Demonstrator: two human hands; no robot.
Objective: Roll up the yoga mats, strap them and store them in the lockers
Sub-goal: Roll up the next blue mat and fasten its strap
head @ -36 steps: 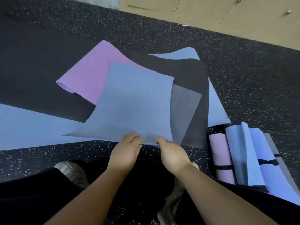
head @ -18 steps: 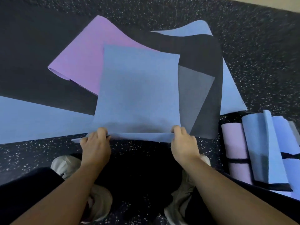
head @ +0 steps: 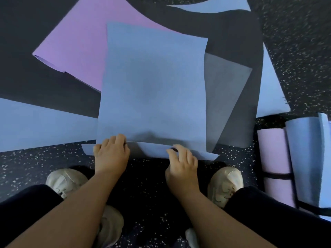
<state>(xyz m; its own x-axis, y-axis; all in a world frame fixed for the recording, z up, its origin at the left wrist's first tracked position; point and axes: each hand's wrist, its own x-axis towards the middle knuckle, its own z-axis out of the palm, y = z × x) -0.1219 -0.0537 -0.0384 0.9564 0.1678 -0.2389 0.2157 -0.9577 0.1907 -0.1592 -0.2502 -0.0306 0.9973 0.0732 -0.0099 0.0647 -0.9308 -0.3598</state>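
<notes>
Left hand [head: 111, 151], right hand [head: 181, 159] both grasp near end of blue mat [head: 152, 86] on floor, first fold starting. 2 rolled mats [head: 293, 165] strapped at right; several flat, lockers unseen.

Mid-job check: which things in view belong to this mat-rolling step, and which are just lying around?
In play:
- blue mat, near edge folded over
- left hand gripping that fold
- right hand gripping that fold

Lying about for now:
- purple mat, unrolled
- black mat, unrolled
- rolled purple mat, strapped
- rolled blue mat
- speckled floor
</notes>
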